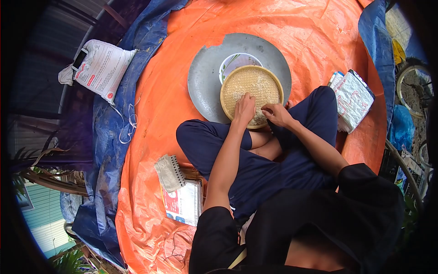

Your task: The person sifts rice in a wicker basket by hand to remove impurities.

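A round woven bamboo tray (235, 82) with pale grains (262, 84) scattered over it rests in front of my crossed legs. My left hand (245, 109) is over its near middle, fingers bunched together and bent down to the grains. To the right, my right hand (277, 114) is at the near right part of the tray, thumb and forefinger drawn together in a pinch. What either hand's fingertips hold is too small to make out. Behind and partly under the tray sits a white patterned bowl (240, 59), on a wide grey metal pan (205, 77) with a broken rim.
An orange tarp (159, 109) covers the ground, edged by a blue tarp (114, 150). A white sack (102, 66) with a phone (80, 59) on it stands at left. Folded sacks (353, 100) lie by my right knee. A spiral notebook (169, 173) rests on another folded sack (189, 203).
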Motion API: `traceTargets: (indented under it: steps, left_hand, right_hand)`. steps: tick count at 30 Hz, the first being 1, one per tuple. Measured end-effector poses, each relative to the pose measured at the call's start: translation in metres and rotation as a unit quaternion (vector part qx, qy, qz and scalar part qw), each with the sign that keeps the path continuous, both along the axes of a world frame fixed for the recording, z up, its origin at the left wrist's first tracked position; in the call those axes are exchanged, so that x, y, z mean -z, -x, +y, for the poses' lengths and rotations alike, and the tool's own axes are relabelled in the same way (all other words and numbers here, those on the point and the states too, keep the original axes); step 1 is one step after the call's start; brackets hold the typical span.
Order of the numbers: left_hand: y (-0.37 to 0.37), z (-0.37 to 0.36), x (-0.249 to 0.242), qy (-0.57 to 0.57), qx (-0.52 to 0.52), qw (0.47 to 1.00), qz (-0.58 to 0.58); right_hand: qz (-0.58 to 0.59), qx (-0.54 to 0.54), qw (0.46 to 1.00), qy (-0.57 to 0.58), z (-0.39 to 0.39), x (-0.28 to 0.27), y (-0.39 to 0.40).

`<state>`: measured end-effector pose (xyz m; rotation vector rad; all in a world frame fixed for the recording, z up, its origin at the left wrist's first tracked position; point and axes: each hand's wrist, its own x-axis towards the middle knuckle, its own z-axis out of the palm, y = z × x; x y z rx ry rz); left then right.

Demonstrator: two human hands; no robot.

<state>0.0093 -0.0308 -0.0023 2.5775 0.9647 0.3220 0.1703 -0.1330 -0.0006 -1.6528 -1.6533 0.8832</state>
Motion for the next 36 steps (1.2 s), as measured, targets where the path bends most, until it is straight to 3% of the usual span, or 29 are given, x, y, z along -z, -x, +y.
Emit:
traceTargets:
  steps: [10, 36]
  left_hand:
    - [0.000, -0.001, -0.002, -0.119, -0.043, 0.992, -0.022]
    - [-0.002, -0.010, 0.013, -0.001, 0.014, 0.998, 0.067]
  right_hand:
    - [-0.002, -0.006, 1.000, 0.008, -0.001, -0.003, 0.000]
    - [-0.017, -0.017, 1.000, 0.017, -0.003, 0.005, 0.000]
